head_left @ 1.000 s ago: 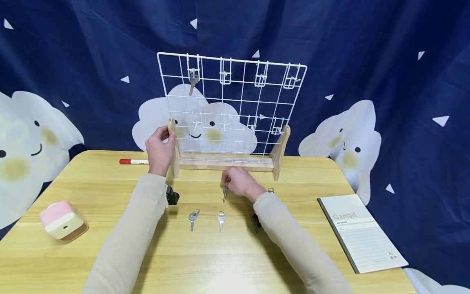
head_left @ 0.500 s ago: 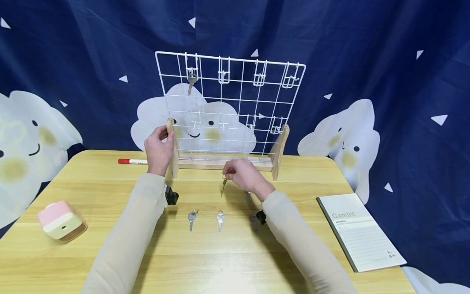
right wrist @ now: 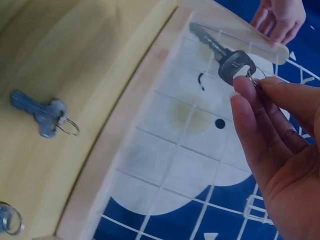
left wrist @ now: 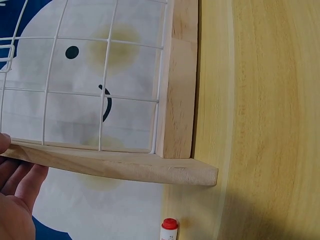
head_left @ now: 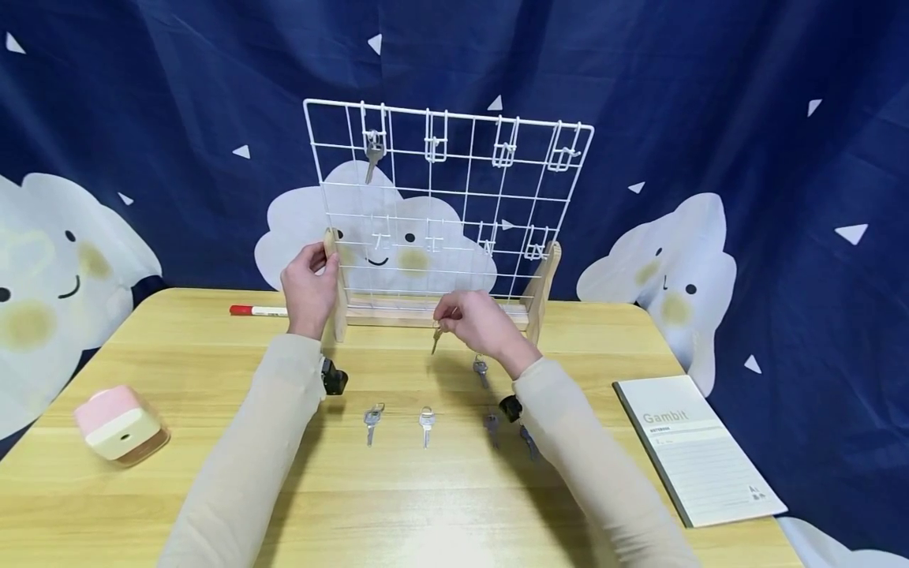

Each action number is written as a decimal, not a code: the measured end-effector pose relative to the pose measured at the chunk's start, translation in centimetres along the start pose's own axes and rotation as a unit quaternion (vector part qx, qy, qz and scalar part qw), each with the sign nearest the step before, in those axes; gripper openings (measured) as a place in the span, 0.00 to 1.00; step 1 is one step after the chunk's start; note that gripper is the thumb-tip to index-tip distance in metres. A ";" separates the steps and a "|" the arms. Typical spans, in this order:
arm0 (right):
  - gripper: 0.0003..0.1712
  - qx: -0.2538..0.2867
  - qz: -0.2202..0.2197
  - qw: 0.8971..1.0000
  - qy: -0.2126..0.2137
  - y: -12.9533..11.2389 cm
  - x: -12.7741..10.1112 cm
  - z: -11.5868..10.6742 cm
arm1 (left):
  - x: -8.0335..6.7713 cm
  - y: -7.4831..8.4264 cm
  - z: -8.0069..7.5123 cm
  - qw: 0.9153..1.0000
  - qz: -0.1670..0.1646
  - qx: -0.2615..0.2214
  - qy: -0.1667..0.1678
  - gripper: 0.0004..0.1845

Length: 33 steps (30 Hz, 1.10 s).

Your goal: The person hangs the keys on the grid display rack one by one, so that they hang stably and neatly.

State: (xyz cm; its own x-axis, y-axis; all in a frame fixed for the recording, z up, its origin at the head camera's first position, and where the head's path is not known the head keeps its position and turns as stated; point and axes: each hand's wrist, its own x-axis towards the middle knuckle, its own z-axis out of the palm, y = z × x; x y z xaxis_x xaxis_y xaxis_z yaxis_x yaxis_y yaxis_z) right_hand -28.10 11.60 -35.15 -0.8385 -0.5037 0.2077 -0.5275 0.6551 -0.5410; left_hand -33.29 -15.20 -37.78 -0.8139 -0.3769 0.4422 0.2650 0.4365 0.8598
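My left hand [head_left: 309,290] grips the left wooden post [left wrist: 135,167] of a white wire grid rack [head_left: 369,318], thumb on one side and fingers on the other. My right hand [head_left: 484,323] pinches a key [right wrist: 234,66] by its ring, in front of the rack's wooden base; the blade points away from the fingertips. Another key [head_left: 374,156] hangs from the top left hook. On the table several keys lie loose, among them a left key [head_left: 371,424], a middle key [head_left: 427,426] and one near my right wrist [head_left: 481,371]. My right forearm partly covers others.
Several white hooks [head_left: 504,154] hang on the grid in two rows. A red-capped marker [head_left: 256,311] lies behind my left hand. The pink and cream box-shaped item [head_left: 122,426] stands at left, a notebook [head_left: 699,454] at right. A blue cloud-patterned curtain [head_left: 660,71] hangs behind.
My right hand has lifted the key off the table and moved it up toward the rack's base. Keys formerly hidden under that arm now show. The left hand stays on the post.
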 end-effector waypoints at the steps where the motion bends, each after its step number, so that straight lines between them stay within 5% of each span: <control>1: 0.06 -0.002 -0.001 1.000 0.002 -0.1 0.0 -0.2 | 0.0 0.0 0.0 1.000 -0.001 0.000 0.000 0.15; 33: 0.04 0.017 -0.014 0.995 0.099 -2.4 0.6 -4.1 | 0.0 0.0 0.0 1.000 0.005 -0.003 0.003 0.15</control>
State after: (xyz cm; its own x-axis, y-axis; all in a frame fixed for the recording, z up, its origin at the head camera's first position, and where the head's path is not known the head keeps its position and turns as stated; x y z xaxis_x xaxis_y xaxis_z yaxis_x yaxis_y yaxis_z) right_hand -27.89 12.02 -30.43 -0.8362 -0.3979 0.3773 -0.5482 0.6212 -0.5599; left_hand -33.31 -15.22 -37.78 -0.8086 -0.3769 0.4518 0.2755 0.4359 0.8568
